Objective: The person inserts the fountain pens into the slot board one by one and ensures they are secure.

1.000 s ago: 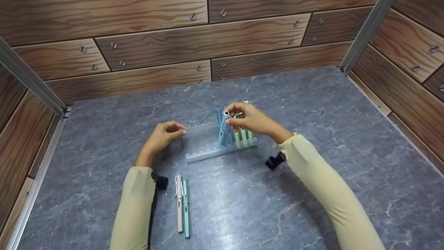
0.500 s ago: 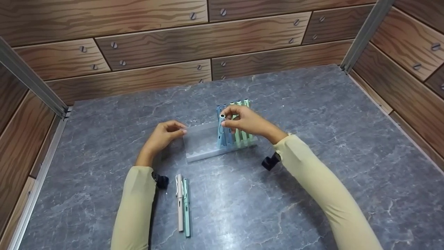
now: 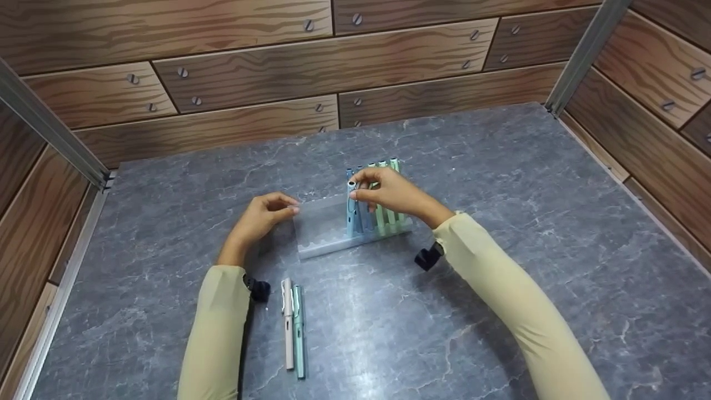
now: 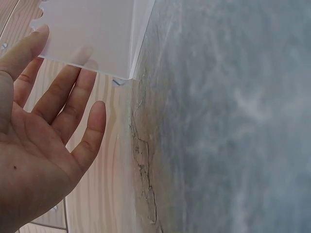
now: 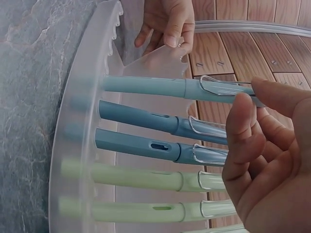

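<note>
A translucent pen rack point(image 3: 322, 219) with a notched front lip stands on the table. My left hand point(image 3: 265, 216) pinches its left edge, thumb on the front and fingertips behind the panel point(image 4: 92, 34). With thumb and fingers, my right hand point(image 3: 391, 191) grips the top of a light blue pen point(image 5: 146, 85), whose lower end sits at the lip. To its right in the rack lean two darker blue pens point(image 5: 138, 145) and several pale green pens point(image 5: 136, 212). The tops of the darker blue pens are partly covered by my right hand.
A pinkish-beige pen point(image 3: 288, 328) and a teal green pen point(image 3: 299, 333) lie side by side on the grey marbled table point(image 3: 422, 333), in front of the rack. Wood-patterned walls point(image 3: 250, 83) enclose the table at the back and sides.
My right hand has shifted slightly left with the light blue pen, which has gone from tilted to nearly in line with the other pens. My left hand has stayed at the rack's edge.
</note>
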The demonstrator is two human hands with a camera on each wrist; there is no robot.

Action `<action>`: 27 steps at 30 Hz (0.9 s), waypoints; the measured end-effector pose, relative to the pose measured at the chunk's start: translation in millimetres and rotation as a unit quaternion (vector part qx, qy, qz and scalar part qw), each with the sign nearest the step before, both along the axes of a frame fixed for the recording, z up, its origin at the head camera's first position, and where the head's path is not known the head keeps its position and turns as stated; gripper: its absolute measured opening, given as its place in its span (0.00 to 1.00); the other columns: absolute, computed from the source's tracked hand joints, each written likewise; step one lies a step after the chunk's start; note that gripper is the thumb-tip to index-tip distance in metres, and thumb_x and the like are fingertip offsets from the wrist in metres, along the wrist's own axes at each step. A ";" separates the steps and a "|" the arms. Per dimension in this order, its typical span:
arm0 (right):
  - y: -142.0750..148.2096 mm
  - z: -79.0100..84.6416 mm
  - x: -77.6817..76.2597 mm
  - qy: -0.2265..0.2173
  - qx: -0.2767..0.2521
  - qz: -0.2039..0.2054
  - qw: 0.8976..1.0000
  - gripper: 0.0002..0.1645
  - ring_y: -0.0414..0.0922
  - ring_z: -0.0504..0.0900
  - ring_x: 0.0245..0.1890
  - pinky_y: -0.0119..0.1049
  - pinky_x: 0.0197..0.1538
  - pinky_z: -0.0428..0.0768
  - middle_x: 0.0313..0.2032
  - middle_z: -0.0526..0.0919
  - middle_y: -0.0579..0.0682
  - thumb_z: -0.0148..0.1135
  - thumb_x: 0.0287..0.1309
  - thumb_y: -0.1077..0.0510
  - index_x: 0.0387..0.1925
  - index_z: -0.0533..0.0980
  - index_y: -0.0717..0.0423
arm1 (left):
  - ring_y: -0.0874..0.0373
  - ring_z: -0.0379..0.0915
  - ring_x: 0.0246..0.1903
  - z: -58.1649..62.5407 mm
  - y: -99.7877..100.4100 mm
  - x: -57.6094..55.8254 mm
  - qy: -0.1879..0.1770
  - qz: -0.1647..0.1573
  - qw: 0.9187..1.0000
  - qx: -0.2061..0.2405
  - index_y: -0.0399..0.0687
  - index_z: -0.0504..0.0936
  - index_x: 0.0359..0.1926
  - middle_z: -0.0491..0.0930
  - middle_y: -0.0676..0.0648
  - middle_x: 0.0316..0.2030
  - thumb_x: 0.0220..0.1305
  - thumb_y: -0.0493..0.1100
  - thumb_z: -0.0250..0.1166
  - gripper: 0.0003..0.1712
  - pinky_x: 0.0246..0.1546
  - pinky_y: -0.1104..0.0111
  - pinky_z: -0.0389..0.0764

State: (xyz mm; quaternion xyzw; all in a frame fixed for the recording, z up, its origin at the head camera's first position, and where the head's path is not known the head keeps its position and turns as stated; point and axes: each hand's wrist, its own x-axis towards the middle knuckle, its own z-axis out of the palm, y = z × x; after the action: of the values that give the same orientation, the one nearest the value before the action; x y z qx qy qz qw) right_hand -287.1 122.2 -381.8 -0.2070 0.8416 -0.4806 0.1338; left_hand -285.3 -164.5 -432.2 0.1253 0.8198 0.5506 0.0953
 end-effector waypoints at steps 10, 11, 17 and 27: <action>-6.7 -12.5 4.4 0.022 -0.007 -0.007 1.000 0.21 0.38 0.73 0.20 0.47 0.33 0.80 0.30 0.75 0.46 0.63 0.61 0.61 0.55 0.72 0.61 | 0.66 0.73 0.34 -15.3 -3.8 -7.9 0.017 0.005 1.000 -0.011 0.37 0.82 0.46 0.82 0.55 0.34 0.61 0.42 0.67 0.15 0.38 0.72 0.73; -7.5 -14.4 4.9 0.025 -0.006 -0.007 1.000 0.21 0.37 0.73 0.20 0.47 0.33 0.80 0.30 0.76 0.47 0.62 0.61 0.61 0.55 0.71 0.61 | 0.65 0.73 0.34 -15.4 -3.7 -7.9 0.016 0.007 1.000 -0.012 0.37 0.83 0.45 0.82 0.55 0.35 0.61 0.42 0.67 0.14 0.38 0.72 0.73; -11.5 -19.6 7.3 0.054 0.006 -0.016 0.998 0.20 0.39 0.76 0.23 0.40 0.30 0.81 0.34 0.78 0.50 0.63 0.62 0.59 0.54 0.72 0.60 | 0.64 0.74 0.36 -14.6 -3.7 -7.8 0.010 0.009 1.000 -0.020 0.40 0.83 0.45 0.82 0.54 0.36 0.61 0.43 0.67 0.14 0.39 0.72 0.74; -13.9 -21.2 10.3 0.076 -0.007 -0.021 0.997 0.19 0.44 0.81 0.23 0.48 0.32 0.83 0.44 0.79 0.57 0.62 0.62 0.61 0.53 0.72 0.59 | 0.64 0.75 0.37 -15.3 -3.8 -9.8 0.015 0.006 1.000 -0.021 0.38 0.83 0.46 0.83 0.50 0.39 0.62 0.43 0.67 0.14 0.41 0.71 0.74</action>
State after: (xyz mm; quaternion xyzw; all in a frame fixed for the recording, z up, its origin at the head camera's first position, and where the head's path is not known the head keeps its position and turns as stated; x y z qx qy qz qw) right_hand -276.8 108.3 -403.1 -0.2262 0.8500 -0.4722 0.0582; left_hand -295.1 -168.4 -447.6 0.1264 0.8331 0.5322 0.0821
